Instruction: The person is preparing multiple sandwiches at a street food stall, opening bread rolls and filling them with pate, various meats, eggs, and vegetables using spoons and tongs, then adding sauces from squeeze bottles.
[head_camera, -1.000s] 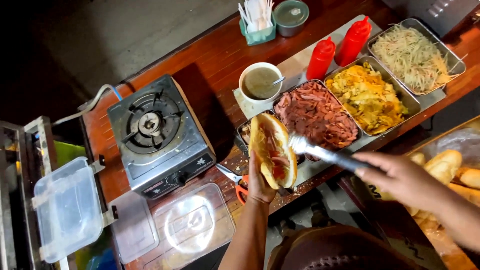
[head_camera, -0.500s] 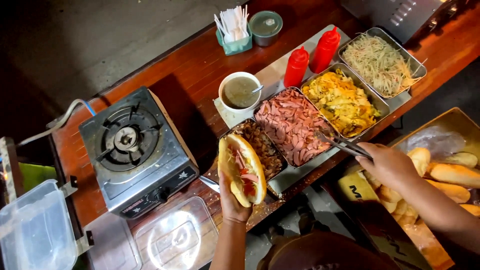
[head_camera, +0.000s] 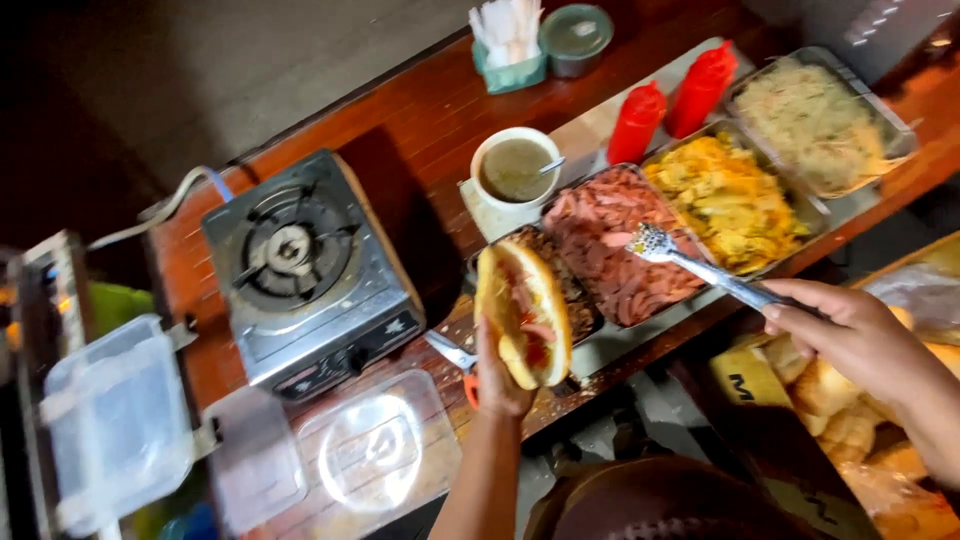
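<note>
Head view | red-brown wooden counter (head_camera: 420, 120) | grey concrete floor (head_camera: 250, 60) beyond

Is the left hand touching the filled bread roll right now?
Touching. The head view shows the left hand wrapped around the lower end of the filled bread roll, holding it up above the counter.

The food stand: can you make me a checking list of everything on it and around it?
Surface: reddish wooden counter, crowded.
Job's things: split roll with filling; tongs over the meat tray.
Clutter: gas stove, cup with spoon, two red bottles, yellow tray, noodle tray, clear lids, scissors.
Hands: left hand holds the roll; right hand grips the tongs.
Cables: hose at the stove.
Surroundings: bag of rolls, plastic box.
</note>
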